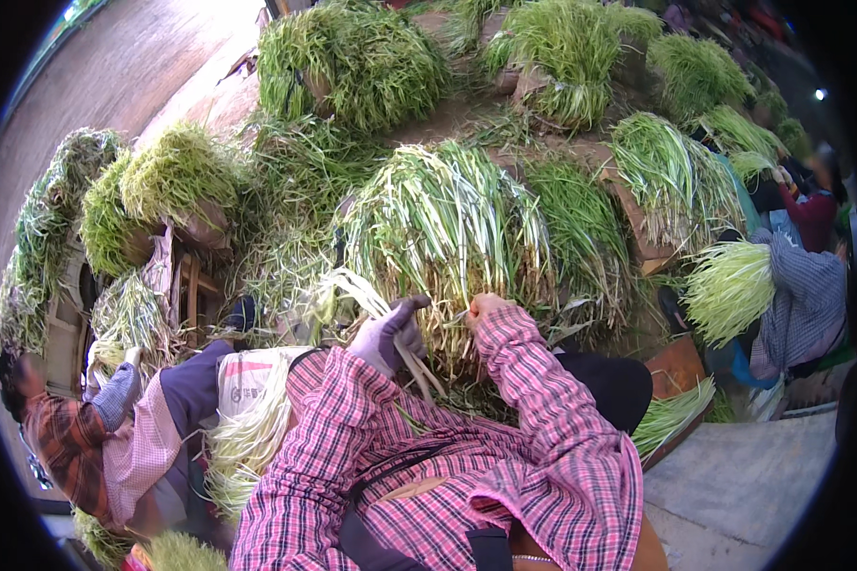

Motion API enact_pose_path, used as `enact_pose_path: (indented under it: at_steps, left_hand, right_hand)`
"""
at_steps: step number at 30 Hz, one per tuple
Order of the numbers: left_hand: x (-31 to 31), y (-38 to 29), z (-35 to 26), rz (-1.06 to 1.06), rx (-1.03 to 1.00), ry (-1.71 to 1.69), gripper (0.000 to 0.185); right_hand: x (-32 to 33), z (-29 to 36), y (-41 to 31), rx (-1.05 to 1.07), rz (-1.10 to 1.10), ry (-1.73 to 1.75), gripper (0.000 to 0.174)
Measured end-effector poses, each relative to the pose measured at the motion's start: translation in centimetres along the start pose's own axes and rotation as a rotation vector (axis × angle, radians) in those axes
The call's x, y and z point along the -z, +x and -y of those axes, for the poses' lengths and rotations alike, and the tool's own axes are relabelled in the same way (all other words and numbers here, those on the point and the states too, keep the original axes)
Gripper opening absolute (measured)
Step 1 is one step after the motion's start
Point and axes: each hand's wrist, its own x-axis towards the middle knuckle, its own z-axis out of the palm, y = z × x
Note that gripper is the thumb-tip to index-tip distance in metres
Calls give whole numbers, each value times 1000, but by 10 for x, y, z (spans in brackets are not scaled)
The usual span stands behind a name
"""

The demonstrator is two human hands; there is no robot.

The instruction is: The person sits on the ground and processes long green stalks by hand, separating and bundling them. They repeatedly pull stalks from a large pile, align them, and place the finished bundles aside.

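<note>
My left hand, in a grey-purple glove, grips a few pale trimmed stalks; they poke out above and below the fist. Just right of it, my right hand looks ungloved and pinches the lower end of a leafy stalk at the front of a heap. This big heap of long green-and-white stalks, perhaps garlic greens, drapes toward me with brown, rooty ends hanging down. My right fingertips are partly hidden by the stalks. Cleaned pale stalks lie by my left arm, next to a printed white sack.
Loose leaf litter spreads left of the heap. Further green heaps stand behind. One co-worker sits at left, another at right beside a pale bundle. A tray of stalks lies right of my knee.
</note>
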Motion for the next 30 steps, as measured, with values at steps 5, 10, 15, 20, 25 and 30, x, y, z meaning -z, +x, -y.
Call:
enact_pose_path:
  at_steps: [5, 10, 15, 20, 25, 30]
  left_hand:
    - [0, 11, 14, -166, 41, 234, 40]
    - [1, 27, 34, -156, 269, 575, 29]
    - [14, 31, 52, -62, 308, 787, 26]
    - [8, 29, 61, -212, 201, 760, 25]
    - [-7, 14, 40, -255, 292, 574, 24]
    - [-16, -7, 42, -125, 101, 393, 28]
  right_hand:
    - [-19, -10, -52, 89, 38, 205, 19]
    - [-52, -17, -75, 309, -3, 69, 20]
    - [-71, -32, -71, 232, -5, 306, 17]
    - [-84, -25, -86, 430, -146, 213, 16]
    - [-73, -28, -95, 161, -112, 421, 30]
    - [-74, -32, -83, 489, -256, 794, 29]
